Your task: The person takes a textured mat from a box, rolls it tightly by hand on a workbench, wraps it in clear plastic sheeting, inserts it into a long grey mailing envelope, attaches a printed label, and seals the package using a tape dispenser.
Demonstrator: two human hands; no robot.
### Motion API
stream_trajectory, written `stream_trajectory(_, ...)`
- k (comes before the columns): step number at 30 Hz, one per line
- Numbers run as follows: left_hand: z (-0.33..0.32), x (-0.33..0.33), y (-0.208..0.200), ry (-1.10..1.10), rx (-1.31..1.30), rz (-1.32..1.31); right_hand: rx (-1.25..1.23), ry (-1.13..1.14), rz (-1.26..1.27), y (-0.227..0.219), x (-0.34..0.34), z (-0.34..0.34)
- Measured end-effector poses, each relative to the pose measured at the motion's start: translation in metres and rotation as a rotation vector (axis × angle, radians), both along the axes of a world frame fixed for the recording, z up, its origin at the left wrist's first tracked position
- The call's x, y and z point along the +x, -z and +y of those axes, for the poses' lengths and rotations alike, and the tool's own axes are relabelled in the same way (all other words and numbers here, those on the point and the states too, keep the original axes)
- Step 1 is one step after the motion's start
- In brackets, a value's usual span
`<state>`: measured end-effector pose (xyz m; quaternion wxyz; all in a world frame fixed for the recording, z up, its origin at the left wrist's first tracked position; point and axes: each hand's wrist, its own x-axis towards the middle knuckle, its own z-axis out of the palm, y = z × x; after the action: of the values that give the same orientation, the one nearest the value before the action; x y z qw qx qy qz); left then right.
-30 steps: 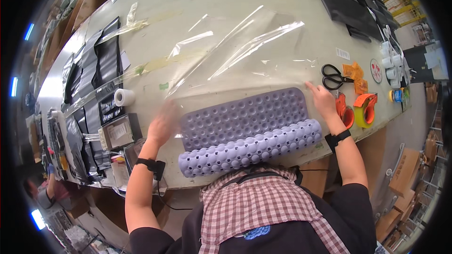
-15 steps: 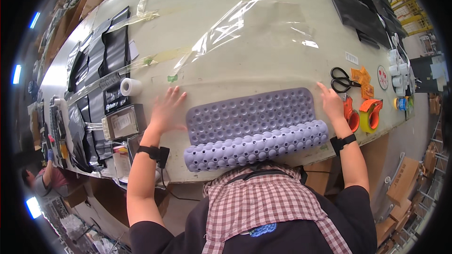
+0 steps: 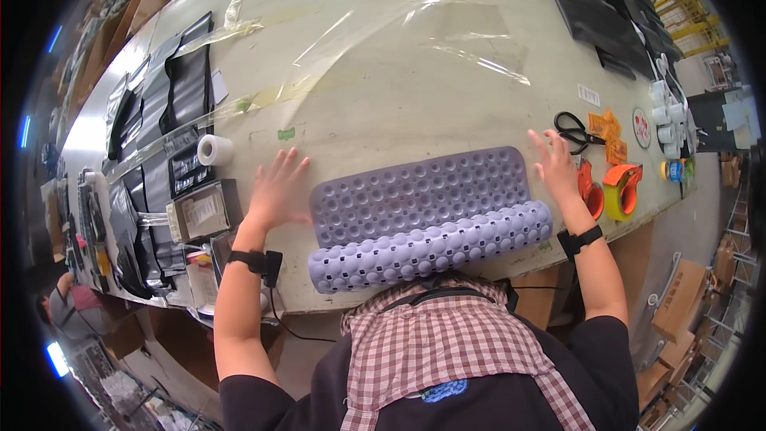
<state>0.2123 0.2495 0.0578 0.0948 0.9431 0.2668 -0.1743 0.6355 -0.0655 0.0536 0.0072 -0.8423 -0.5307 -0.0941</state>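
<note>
A grey-purple bath mat (image 3: 419, 191) with round suction cups lies in front of me on the table. Its near part is rolled into a tube, and the far part stays flat. Beside the mat's left edge is my left hand (image 3: 277, 195), its fingers spread and nothing in them. My right hand (image 3: 556, 172) hovers or rests at the right edge, fingers apart and slightly bent, also holding nothing. Whether either hand touches the mat I cannot tell. Past the mat, a clear plastic sheet (image 3: 471, 32) lies on the table.
Black scissors (image 3: 576, 132), orange packets (image 3: 606, 128) and two tape dispensers (image 3: 621, 191) sit to the right. On the left are a white roll (image 3: 214, 150), a small box (image 3: 199, 211) and black plastic bags (image 3: 190, 80). More black bags (image 3: 590, 20) lie far right. A co-worker (image 3: 76, 303) is at far left.
The fingers of my right hand have spread and lifted from a more pointed pose. My left hand, blurred before, shows more sharply. The mat looks the same, its roll no larger.
</note>
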Motion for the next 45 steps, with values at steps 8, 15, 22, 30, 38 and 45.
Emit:
stream_trajectory(8,0.0,-0.004,-0.004,-0.009,-0.005,0.024,-0.144,-0.54,0.695,-0.068,-0.165,0.021)
stream_trajectory(15,0.001,-0.001,0.004,0.013,0.005,0.033,0.047,-0.48,0.268,-0.021,-0.135,0.097)
stream_trajectory(22,0.012,-0.022,0.035,0.051,0.096,-0.116,0.025,-0.565,0.206,-0.017,-0.175,0.099)
stream_trajectory(30,0.021,-0.005,-0.018,-0.139,0.033,-0.148,-0.221,-0.387,0.552,-0.027,-0.125,0.192)
stream_trajectory(38,-0.043,0.102,-0.008,-0.037,0.345,-0.365,-0.204,-0.293,0.704,-0.016,-0.106,0.232)
stream_trajectory(45,-0.034,0.102,-0.006,0.037,0.255,-0.45,0.234,-0.559,0.214,-0.028,-0.114,0.155)
